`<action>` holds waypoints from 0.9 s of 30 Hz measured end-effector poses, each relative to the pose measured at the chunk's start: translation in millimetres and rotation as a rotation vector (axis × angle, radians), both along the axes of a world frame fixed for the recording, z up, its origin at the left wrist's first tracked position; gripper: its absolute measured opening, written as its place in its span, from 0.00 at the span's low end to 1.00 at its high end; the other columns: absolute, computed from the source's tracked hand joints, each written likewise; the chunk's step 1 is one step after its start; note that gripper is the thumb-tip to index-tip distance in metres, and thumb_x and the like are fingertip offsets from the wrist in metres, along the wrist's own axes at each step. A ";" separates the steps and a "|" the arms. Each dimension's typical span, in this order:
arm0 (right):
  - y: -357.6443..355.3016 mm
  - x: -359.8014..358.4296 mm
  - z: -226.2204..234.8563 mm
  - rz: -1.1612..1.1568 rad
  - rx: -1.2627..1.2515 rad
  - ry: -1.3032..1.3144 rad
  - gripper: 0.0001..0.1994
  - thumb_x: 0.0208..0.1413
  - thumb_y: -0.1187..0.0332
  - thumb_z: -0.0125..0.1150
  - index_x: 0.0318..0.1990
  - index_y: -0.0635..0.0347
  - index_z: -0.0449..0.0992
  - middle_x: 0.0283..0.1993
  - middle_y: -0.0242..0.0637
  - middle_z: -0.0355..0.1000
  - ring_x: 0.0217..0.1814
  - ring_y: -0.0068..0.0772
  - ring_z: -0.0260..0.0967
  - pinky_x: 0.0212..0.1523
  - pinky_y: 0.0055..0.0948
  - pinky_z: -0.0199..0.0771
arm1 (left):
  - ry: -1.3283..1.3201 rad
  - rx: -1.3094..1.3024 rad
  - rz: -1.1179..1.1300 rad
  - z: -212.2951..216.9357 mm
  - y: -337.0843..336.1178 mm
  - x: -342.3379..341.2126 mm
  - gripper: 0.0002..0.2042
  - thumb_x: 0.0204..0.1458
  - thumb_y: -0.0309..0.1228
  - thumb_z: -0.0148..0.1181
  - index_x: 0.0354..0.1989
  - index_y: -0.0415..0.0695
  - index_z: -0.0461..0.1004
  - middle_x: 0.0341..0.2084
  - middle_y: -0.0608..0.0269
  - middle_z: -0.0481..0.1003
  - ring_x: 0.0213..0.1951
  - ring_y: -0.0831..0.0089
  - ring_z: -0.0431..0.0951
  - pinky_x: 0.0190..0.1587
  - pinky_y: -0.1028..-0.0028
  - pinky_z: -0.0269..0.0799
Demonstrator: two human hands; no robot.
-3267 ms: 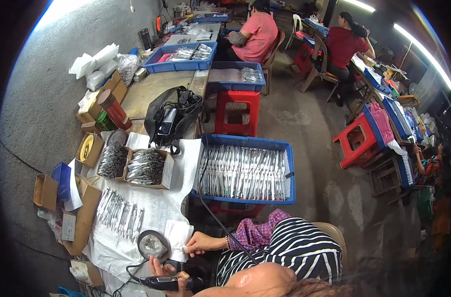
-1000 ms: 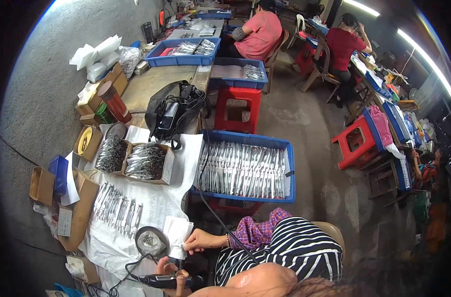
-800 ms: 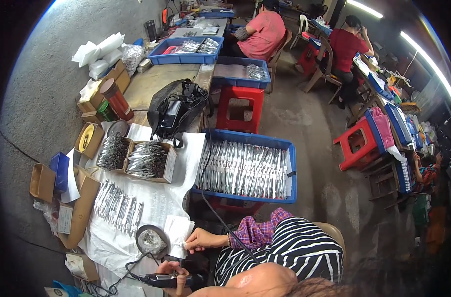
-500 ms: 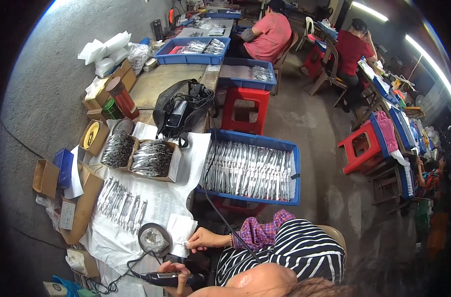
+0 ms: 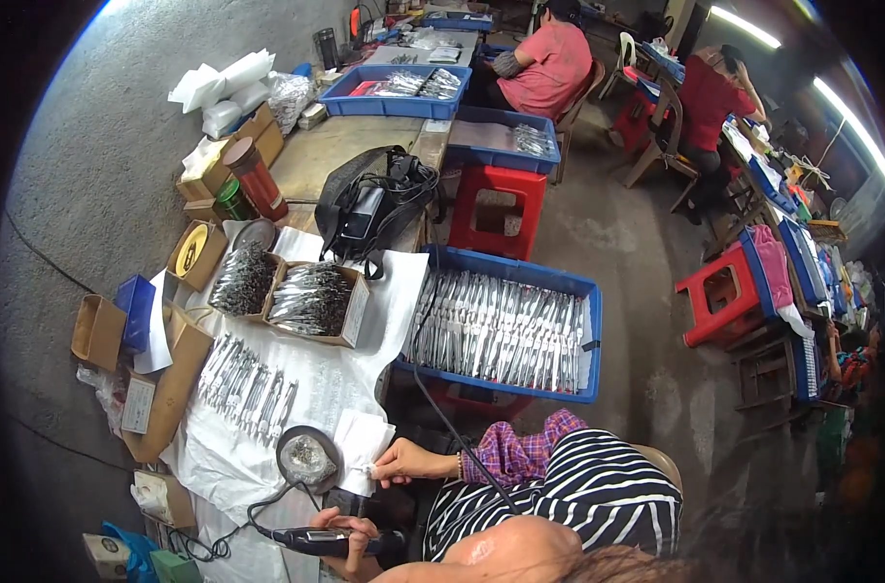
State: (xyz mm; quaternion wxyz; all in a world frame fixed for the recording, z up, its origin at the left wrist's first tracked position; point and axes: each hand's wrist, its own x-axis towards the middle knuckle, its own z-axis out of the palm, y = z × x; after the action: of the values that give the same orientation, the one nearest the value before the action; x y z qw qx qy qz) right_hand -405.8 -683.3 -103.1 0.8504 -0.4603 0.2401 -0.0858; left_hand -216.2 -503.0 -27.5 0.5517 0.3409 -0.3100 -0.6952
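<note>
- Head view shows two hands at the lower middle of the frame: the left hand [image 5: 343, 532] is closed around a black corded rotary tool [image 5: 311, 539] lying level near the bottom edge; the right hand [image 5: 403, 462] pinches a small metal piece [image 5: 371, 471] against a white cloth [image 5: 360, 449], fingers curled, thumb and forefinger together.
- Just left of the cloth sits one round dark dish [image 5: 307, 455] holding small shiny bits.
- Above it, one row of metal tools [image 5: 248, 382] lies side by side on white paper [image 5: 316, 403]; too many to count surely.
- Two cardboard boxes [image 5: 311, 303] stand together at centre left, both heaped with the same silvery pieces.
- One large blue crate [image 5: 501, 330] at centre, touching the paper's right edge, is filled with packed tools in rows.
- Two more blue trays [image 5: 396, 90] at upper centre hold bagged pieces.
- Three red stools [image 5: 496, 209] show: one above the crate, the others at right.
- Two seated people [image 5: 549, 63] in red tops are at the top of the frame.
- Open concrete floor [image 5: 637, 282] lies right of the crate; the bench's left side is crowded to its edge.
</note>
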 end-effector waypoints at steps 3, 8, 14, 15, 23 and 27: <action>-0.5 -0.5 0.1 0.006 0.008 0.001 0.11 0.53 0.65 0.59 0.24 0.62 0.79 0.20 0.27 0.72 0.15 0.09 0.57 0.14 0.13 0.55 | -0.105 -0.209 0.238 -23.7 -1.9 -17.3 0.26 0.58 0.41 0.46 0.62 0.49 0.49 0.34 0.38 0.71 0.34 0.49 0.74 0.41 0.52 0.70; -0.2 1.1 0.2 0.017 0.023 -0.003 0.11 0.53 0.66 0.59 0.25 0.62 0.79 0.20 0.27 0.72 0.15 0.09 0.57 0.14 0.13 0.55 | -0.093 -0.370 0.430 -28.1 -10.1 -28.9 0.24 0.58 0.41 0.47 0.58 0.43 0.52 0.27 0.46 0.72 0.22 0.57 0.72 0.29 0.58 0.69; -1.7 2.0 -4.5 0.026 0.005 -0.012 0.11 0.53 0.66 0.58 0.24 0.63 0.79 0.21 0.27 0.72 0.15 0.09 0.57 0.14 0.13 0.55 | -0.129 -0.408 0.509 -10.6 -23.0 -39.2 0.25 0.55 0.38 0.54 0.56 0.42 0.53 0.24 0.52 0.71 0.21 0.62 0.71 0.25 0.62 0.68; -2.6 1.6 -5.0 0.022 0.004 -0.008 0.10 0.53 0.66 0.58 0.24 0.63 0.79 0.21 0.28 0.72 0.15 0.09 0.57 0.14 0.13 0.55 | -0.130 -0.402 0.510 -10.5 -21.3 -41.1 0.25 0.55 0.38 0.54 0.56 0.42 0.53 0.24 0.52 0.71 0.21 0.62 0.71 0.25 0.62 0.68; -4.8 0.1 -3.0 0.032 0.023 -0.012 0.11 0.52 0.65 0.59 0.24 0.62 0.79 0.20 0.28 0.73 0.14 0.11 0.58 0.14 0.13 0.56 | -0.202 -0.420 0.590 -9.7 -26.9 -36.2 0.25 0.54 0.35 0.57 0.56 0.43 0.54 0.23 0.57 0.70 0.22 0.65 0.71 0.25 0.65 0.67; -2.1 2.2 -4.1 0.063 0.033 -0.024 0.10 0.53 0.65 0.59 0.25 0.61 0.79 0.21 0.28 0.73 0.14 0.10 0.58 0.14 0.13 0.56 | -0.215 -0.362 0.732 13.1 -31.0 -55.9 0.26 0.49 0.30 0.60 0.55 0.42 0.56 0.29 0.55 0.69 0.23 0.69 0.68 0.26 0.70 0.67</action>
State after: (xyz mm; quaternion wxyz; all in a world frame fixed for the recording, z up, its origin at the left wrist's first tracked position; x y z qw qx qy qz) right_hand -403.6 -685.3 -107.1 0.8630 -0.4523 0.2167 -0.0602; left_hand -272.1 -534.0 -14.4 0.7777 0.3967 -0.3414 -0.3483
